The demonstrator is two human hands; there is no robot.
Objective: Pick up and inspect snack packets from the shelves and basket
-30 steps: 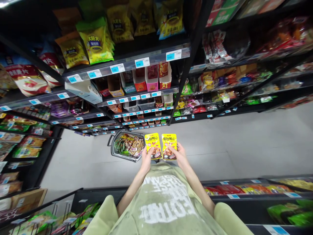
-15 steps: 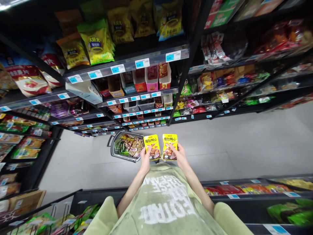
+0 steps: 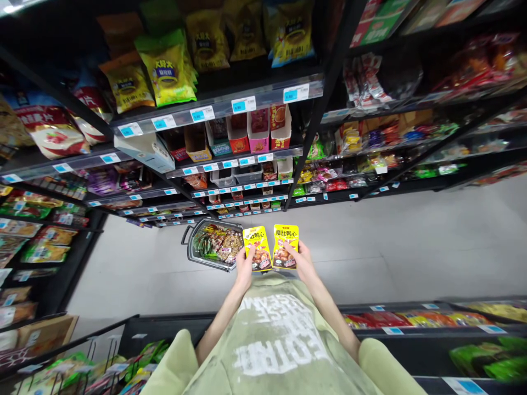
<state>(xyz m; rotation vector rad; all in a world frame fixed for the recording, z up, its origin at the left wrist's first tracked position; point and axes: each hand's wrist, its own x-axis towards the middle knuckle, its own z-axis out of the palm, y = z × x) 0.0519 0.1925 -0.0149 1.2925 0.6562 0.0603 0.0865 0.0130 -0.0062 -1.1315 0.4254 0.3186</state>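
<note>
I hold two small yellow snack packets side by side in front of my chest. My left hand grips the left yellow packet by its lower edge, tilted a little to the left. My right hand grips the right yellow packet, which stands upright. Both carry red lettering and a food picture. Just left of my left hand, down on the grey floor, stands a shopping basket with several snack packs in it.
Black shelving packed with snack bags, boxes and blue price tags rises in front and to the left. More shelves run along behind me at the bottom. The grey aisle floor stretches to the right.
The left packet has tipped slightly leftward and both packets have drifted a little. My hands keep their grip in nearly the same place.
</note>
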